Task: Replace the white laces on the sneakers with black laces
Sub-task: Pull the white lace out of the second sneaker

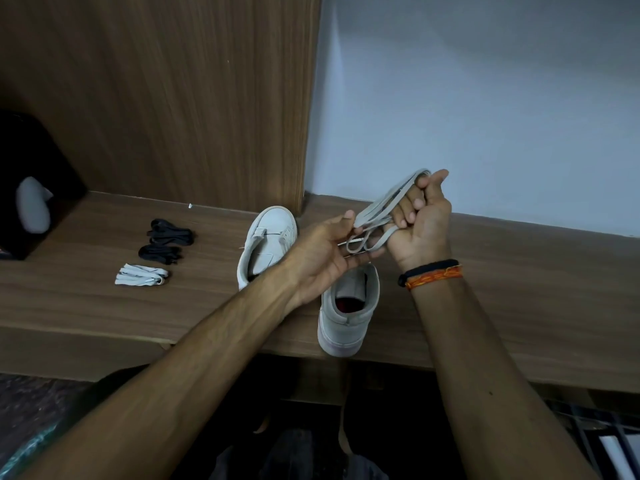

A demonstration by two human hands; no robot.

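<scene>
Both hands grip the folded white lace [377,209], right hand [420,220] curled round it, left hand [322,251] seemingly pinching; black laces [169,233] lie at 9 o'clock, nearer the left hand.

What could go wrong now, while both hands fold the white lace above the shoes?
1. The white lace hangs in loose loops between the left hand and the right hand; a loop may slip out and unfold.
2. The near sneaker has its heel over the table edge; a bump from a forearm might knock it down.
</scene>
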